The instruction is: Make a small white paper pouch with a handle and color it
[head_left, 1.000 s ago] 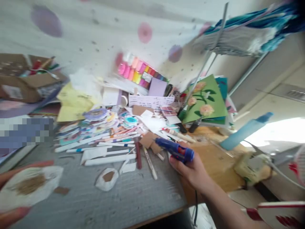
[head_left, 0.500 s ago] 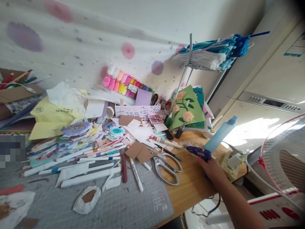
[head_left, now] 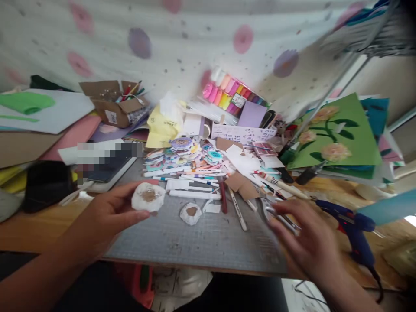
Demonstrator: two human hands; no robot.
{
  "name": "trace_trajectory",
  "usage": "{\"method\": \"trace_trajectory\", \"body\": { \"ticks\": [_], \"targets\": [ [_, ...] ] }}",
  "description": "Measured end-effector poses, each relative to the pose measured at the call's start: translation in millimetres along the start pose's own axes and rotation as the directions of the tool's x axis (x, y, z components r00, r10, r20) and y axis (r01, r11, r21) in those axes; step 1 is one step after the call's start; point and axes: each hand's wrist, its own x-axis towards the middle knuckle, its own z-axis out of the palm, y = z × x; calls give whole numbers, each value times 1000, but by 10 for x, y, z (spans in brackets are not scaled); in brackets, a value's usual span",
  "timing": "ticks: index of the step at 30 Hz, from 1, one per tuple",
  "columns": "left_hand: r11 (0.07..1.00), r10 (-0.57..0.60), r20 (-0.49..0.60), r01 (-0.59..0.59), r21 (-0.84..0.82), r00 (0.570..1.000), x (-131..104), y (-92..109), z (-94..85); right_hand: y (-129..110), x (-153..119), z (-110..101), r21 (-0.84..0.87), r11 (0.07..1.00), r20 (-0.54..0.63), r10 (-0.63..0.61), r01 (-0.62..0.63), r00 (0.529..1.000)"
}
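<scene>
My left hand (head_left: 108, 212) pinches a white paper piece with a brown centre (head_left: 148, 197) above the left part of the grey cutting mat (head_left: 156, 240). Its fingers and thumb grip the piece at its left and lower edges. My right hand (head_left: 305, 236) is blurred, thumb and fingers apart, over the silver scissors (head_left: 268, 209); whether it touches them I cannot tell. Right of that hand, the blue glue gun (head_left: 355, 229) lies on the wooden table. A similar white ring-shaped piece (head_left: 190, 213) rests on the mat between my hands.
White pens (head_left: 195, 194) and paper cut-outs (head_left: 182, 149) are heaped behind the mat. A cardboard box (head_left: 112, 110) is at the back left, beyond a dark tablet-like device (head_left: 112, 164). A green sheet with paper flowers (head_left: 360, 138) leans at the right.
The view has swung left. My right hand has let go of the glue gun and moved to the scissors. My left hand has come into view, holding the white piece.
</scene>
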Motion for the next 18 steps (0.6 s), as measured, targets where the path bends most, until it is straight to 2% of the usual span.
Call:
{"method": "trace_trajectory", "body": {
  "ticks": [1,3,6,9,12,18],
  "targets": [
    [1000,14,-1,-14,-11,1000,-5,-9,-1,-209,187,154,36,997,141,-77,72,987],
    [997,60,6,-59,-40,998,-3,-56,-40,-553,495,452,65,985,368,-173,161,914],
    [988,117,33,-113,-108,993,14,-122,-118,-827,725,798,-29,970,545,-188,242,817],
    [978,147,60,-136,-156,987,48,-154,-183,-892,756,988,-107,961,578,-148,255,802],
    [969,163,114,-137,-207,980,108,-187,-243,-891,766,1042,-98,967,576,-138,236,806],
    [966,191,226,-142,-217,955,215,-288,-326,-983,1030,921,164,978,551,-200,130,810]
  ]
}}
